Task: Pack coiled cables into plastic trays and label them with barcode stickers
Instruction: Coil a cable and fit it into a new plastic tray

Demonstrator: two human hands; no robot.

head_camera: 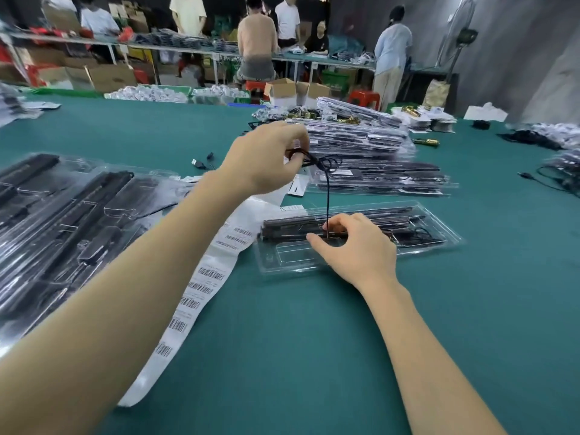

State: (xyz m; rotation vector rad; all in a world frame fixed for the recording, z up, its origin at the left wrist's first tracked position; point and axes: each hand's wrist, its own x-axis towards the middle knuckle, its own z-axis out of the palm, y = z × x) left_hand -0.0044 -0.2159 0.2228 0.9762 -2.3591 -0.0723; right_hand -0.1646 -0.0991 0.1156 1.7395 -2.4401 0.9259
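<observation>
A clear plastic tray point(439, 243) lies on the green table in front of me, with a long black bar point(292, 229) in its far slot. My left hand point(266, 161) is raised above the table and grips a small coil of thin black cable point(323, 161). One strand of that cable hangs straight down to the tray. My right hand point(357, 246) rests on the tray and pinches the strand's lower end at the black bar. A long white strip of barcode stickers point(201, 277) runs along the table under my left forearm.
Filled trays lie in a spread at the left point(62, 221) and in a tall stack behind the open tray point(370, 155). Loose black cables point(561, 180) lie at the right edge. Several people work at benches in the background.
</observation>
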